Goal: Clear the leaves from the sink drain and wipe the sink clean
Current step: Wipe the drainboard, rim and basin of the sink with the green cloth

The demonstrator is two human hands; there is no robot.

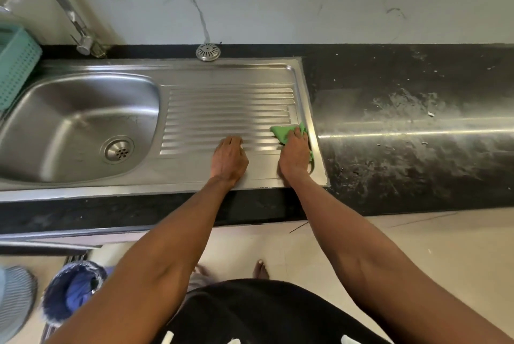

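Note:
A steel sink (69, 121) has its bowl at the left, and its drain (118, 149) shows no leaves. The ribbed drainboard (222, 110) lies to the right of the bowl. My right hand (294, 157) presses a green cloth (283, 132) onto the drainboard's near right corner. My left hand (229, 158) rests flat on the drainboard beside it, fingers together, holding nothing. A loose metal strainer cap (208, 51) sits on the counter behind the drainboard.
A curved tap (69, 13) rises at the back left, next to a teal plastic basket (14, 63). Dark, smeared countertop (417, 121) stretches to the right. On the floor at lower left stand a bin with a blue bag (75, 288) and a grey ribbed object (16, 296).

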